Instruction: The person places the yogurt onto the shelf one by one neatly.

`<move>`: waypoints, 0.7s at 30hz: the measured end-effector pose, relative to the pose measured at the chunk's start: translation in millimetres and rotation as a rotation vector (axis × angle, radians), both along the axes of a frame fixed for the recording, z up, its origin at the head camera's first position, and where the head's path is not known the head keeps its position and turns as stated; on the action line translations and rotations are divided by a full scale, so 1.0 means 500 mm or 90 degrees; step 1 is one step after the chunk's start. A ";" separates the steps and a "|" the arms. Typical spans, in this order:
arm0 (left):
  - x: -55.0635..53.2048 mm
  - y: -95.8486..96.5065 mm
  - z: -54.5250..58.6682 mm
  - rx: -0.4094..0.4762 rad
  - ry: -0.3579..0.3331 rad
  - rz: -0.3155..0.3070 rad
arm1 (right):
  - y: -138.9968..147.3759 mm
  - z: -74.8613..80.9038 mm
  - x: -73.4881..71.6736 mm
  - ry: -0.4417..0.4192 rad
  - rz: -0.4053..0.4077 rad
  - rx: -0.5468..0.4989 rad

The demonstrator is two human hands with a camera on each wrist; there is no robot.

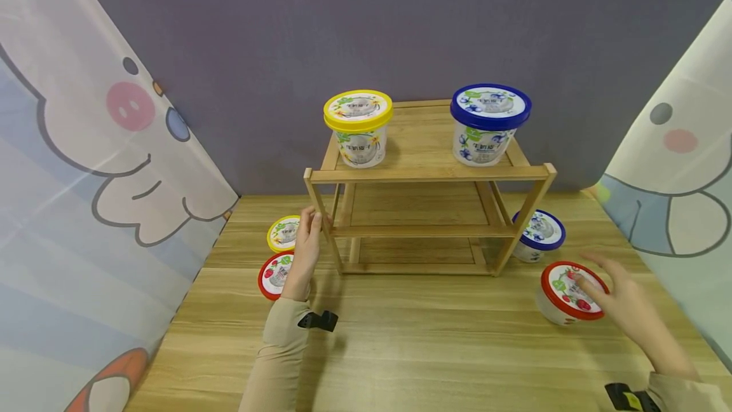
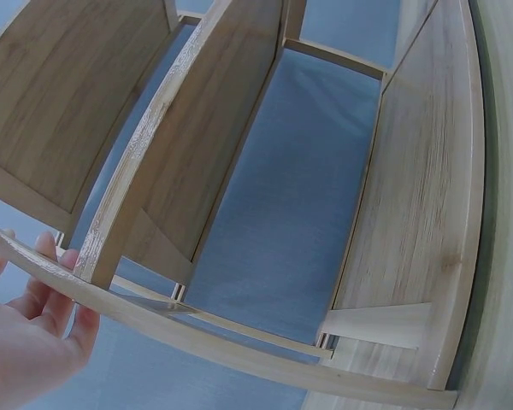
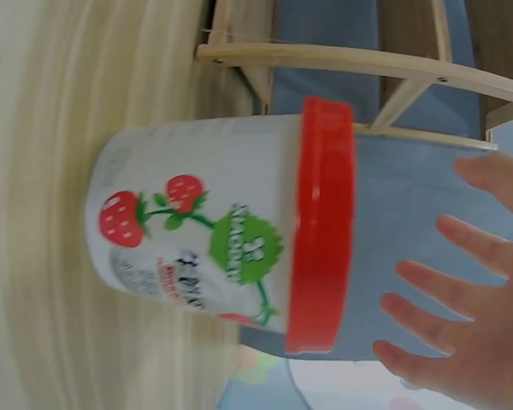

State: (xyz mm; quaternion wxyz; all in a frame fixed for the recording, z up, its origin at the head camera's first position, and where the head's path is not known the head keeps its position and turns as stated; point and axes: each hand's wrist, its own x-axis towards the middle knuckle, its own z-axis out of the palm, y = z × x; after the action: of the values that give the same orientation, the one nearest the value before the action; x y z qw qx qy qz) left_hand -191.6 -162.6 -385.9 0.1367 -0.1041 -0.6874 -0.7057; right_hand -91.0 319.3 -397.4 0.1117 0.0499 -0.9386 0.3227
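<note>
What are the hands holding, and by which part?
The left hand grips the wooden rack by its left front post; the right hand, beside a red-lidded tub, holds nothing.

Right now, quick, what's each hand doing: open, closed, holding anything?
Left hand: closed, holding the wooden shelf by its post.
Right hand: open, holding nothing, near the strawberry tub.

A plain dark wall [image 1: 274, 62] rises behind a wood-grain table [image 1: 423, 355] with pale streaks. On the left hangs a printed sheet [image 1: 57, 234] showing a cartoon animal with a pink snout [image 1: 131, 106] and, low down, an orange-red shape [image 1: 135, 362]; the opposite sheet [image 1: 694, 116] bears a pale figure with a pink oval [image 1: 680, 141] below a grey one.
</note>
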 end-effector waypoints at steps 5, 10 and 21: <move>0.001 0.000 0.001 -0.007 -0.011 0.003 | 0.009 -0.014 -0.003 -0.018 0.027 0.011; 0.001 -0.001 0.001 -0.020 -0.017 0.007 | 0.017 -0.034 -0.006 -0.037 0.038 0.020; 0.001 -0.001 0.000 -0.015 0.012 0.003 | 0.025 -0.062 -0.007 -0.046 0.073 0.030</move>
State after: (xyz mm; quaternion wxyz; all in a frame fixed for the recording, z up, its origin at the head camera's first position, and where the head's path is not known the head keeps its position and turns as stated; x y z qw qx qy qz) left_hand -191.3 -163.2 -386.1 0.1438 -0.1109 -0.6947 -0.6960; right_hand -94.8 332.1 -428.4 0.0584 0.0943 -0.9448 0.3082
